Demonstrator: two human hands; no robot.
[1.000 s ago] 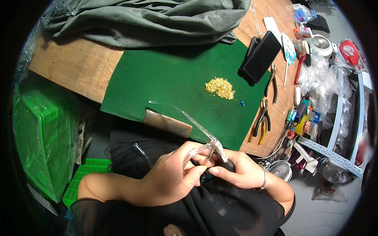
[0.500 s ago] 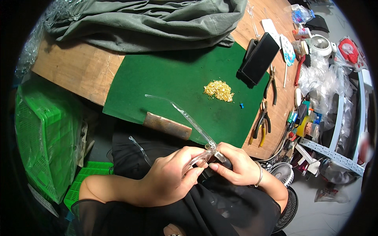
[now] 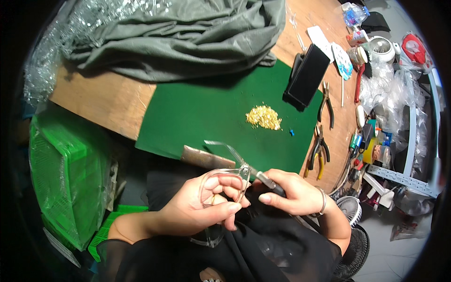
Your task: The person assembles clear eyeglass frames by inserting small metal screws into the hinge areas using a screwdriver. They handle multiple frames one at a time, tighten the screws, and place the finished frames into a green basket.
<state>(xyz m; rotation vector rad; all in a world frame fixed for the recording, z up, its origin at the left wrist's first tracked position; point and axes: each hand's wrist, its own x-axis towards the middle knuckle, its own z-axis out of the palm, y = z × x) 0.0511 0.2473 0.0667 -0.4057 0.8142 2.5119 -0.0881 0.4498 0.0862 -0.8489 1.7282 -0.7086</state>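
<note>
Clear plastic eyeglasses (image 3: 245, 175) are held over my lap, close to the near edge of the green mat (image 3: 188, 113). My left hand (image 3: 188, 207) grips them by the front, fingers curled behind a rim and thumb below it. One temple arm stretches up toward the mat; the other part hangs below my left hand. In my right hand (image 3: 296, 193) is a slim tool with a metal shaft (image 3: 265, 180) and a dark handle, its tip close to the frame's hinge corner. Its exact kind is unclear. A heap of tiny gold-coloured pieces (image 3: 264, 117) lies on the mat.
A ridged metal bar (image 3: 206, 157) lies at the mat's near edge. To the right are a black phone (image 3: 307, 77), two pliers (image 3: 325, 107) and a small blue piece (image 3: 291, 133). Grey cloth (image 3: 178, 42) covers the back; a green crate (image 3: 70, 174) stands left.
The eyeglasses have turned, so a rim now faces up and the raised temple arm looks shorter. My left hand has rolled open-palmed around the frame. The right hand's tool shows more.
</note>
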